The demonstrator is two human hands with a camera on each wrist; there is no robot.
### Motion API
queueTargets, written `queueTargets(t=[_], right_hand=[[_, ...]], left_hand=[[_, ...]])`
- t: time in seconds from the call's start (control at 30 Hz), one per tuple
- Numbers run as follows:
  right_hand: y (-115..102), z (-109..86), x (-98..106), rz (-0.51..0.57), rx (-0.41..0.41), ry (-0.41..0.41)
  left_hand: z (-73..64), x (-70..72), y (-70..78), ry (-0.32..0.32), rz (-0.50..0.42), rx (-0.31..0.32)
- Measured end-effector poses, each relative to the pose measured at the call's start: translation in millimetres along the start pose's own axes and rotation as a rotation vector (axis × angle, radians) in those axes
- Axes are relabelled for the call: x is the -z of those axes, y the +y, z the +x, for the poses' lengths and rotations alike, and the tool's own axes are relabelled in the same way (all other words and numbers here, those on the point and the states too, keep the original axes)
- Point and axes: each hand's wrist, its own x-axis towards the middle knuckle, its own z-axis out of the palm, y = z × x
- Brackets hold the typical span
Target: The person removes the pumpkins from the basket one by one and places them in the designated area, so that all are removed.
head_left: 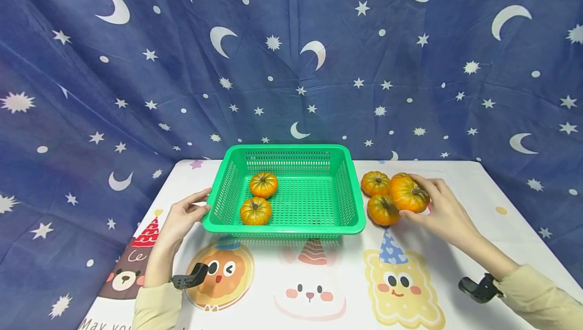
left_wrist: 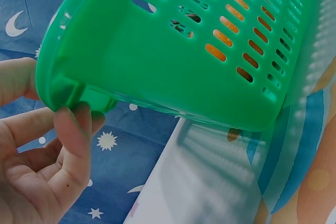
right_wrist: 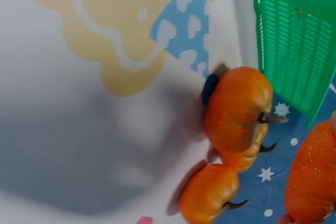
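Observation:
My left hand [head_left: 179,222] pinches the left rim of a green plastic basket [head_left: 291,229], thumb and fingertips at the edge, as the left wrist view shows close up. Inside the basket, towards its left, sit two small orange pumpkins, one rear [head_left: 263,184] and one front [head_left: 255,211]. Right of the basket, my right hand [head_left: 444,213] grips another pumpkin [head_left: 407,193] between thumb and fingers, its stem turned towards the palm. Beside it on the table are a rear pumpkin [head_left: 375,183] and a front pumpkin [head_left: 382,210]. The right wrist view reveals a further loose pumpkin [right_wrist: 210,192].
A white tablecloth [head_left: 346,279] with cartoon party figures covers the table. Behind and left of it hangs a dark blue curtain [head_left: 273,67] with moons and stars. Each wrist wears a black camera band, the left [head_left: 189,277] and the right [head_left: 478,288].

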Motion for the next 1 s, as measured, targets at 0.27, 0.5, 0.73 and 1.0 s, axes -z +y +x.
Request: queueTargets(t=[0.27, 0.5, 0.73, 1.0], right_hand=[[14, -8.4, -1, -0.008, -0.042, 0.003], [25, -14.9, -6, -0.016, -0.118, -0.032], [38, -17.0, -13, -0.018, -0.161, -0.052], [50, -19.4, -25, -0.01, -0.203, -0.089]], left_hand=[[0.8, 0.4, -0.6, 0.004, 0.009, -0.01], [0.6, 0.9, 2.2, 0.003, 0.002, -0.012], [0.5, 0.8, 1.9, 0.012, 0.01, -0.011], [0.9, -0.3, -0.8, 0.016, 0.012, 0.001]])
